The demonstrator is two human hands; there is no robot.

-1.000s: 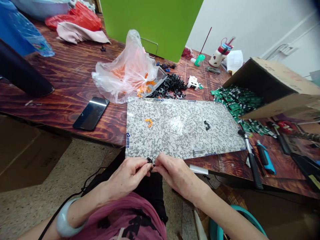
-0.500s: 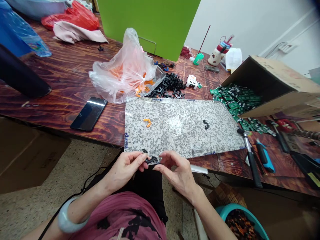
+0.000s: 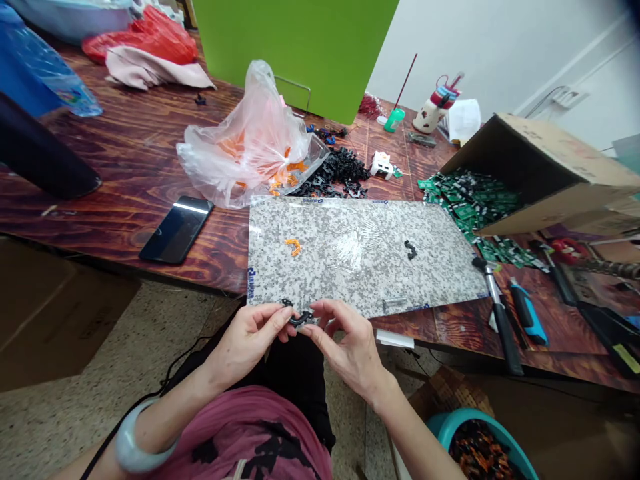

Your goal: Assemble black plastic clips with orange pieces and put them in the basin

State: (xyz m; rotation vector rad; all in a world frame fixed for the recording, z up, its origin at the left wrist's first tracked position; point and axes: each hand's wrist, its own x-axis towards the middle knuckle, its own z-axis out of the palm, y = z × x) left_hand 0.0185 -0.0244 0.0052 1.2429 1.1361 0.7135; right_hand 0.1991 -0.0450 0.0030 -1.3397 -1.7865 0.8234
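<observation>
My left hand (image 3: 255, 337) pinches a small black curved plastic piece (image 3: 300, 319) between thumb and fingers, just off the front edge of a speckled grey-white board (image 3: 320, 273). At the piece's right end, the thumb and fingertips of my right hand (image 3: 347, 340) close in around it; anything smaller between them cannot be made out. On the board lie an orange curved piece (image 3: 293, 247), a similar black curved piece (image 3: 411, 250) and a spread of thin clear slivers (image 3: 350, 250). A short clear strip (image 3: 395, 302) rests near the board's front edge.
Behind the board are a plastic bag (image 3: 250, 147) with orange parts and a heap of black parts (image 3: 345, 167). A tipped cardboard box (image 3: 545, 160) spills green circuit boards (image 3: 475, 200) at right, near a hammer (image 3: 503, 320) and blue-black tool (image 3: 529, 312). A phone (image 3: 177, 229) lies left.
My right hand has moved slightly left, and its thumb and fingertips have come onto the right end of the black piece. My left hand keeps its pinch.
</observation>
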